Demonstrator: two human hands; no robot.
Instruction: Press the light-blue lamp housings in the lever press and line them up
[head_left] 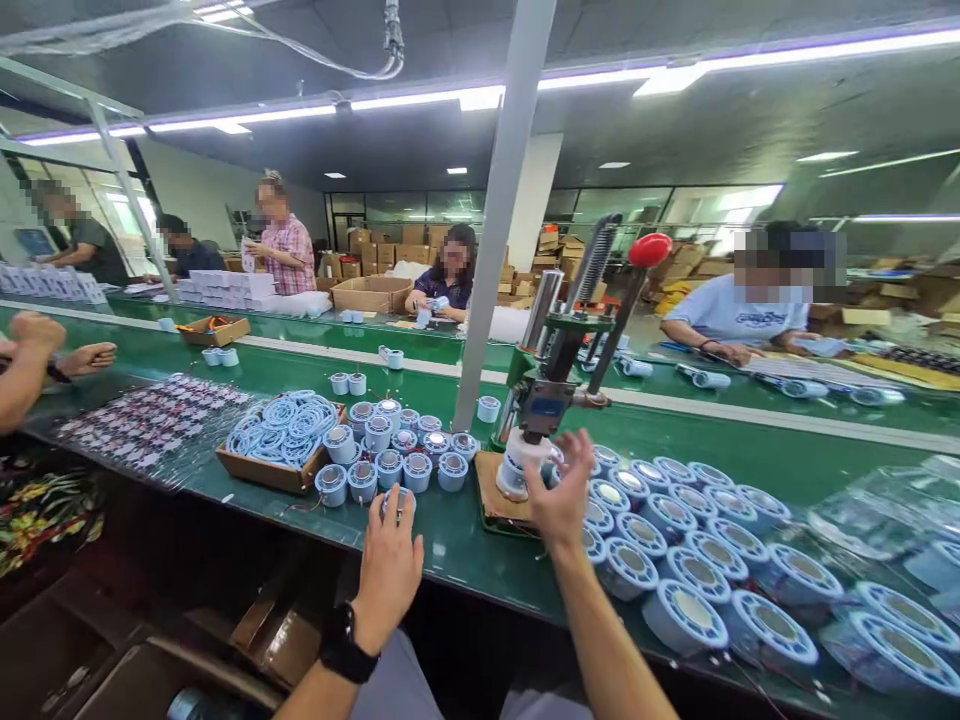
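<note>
Round lt-blue unit point(511, 482) is seated on press base point(487, 492), directly under white press block point(529, 450). R hand point(564, 490) is held open beside it, fingers spread; no grip is seen, thumb contact can't be told. L hand point(390, 575) is laid over 2nd blue unit point(400, 507) at bench edge; fingers are draped on top, firmness can't be told. For a good press, unit shd be kept flat & centred, wires kept clear, fingers kept out from under block b4 red-knobbed lever point(626, 310) is pulled.

L hand point(390, 570) — on lt-blue unit point(399, 496)
</note>
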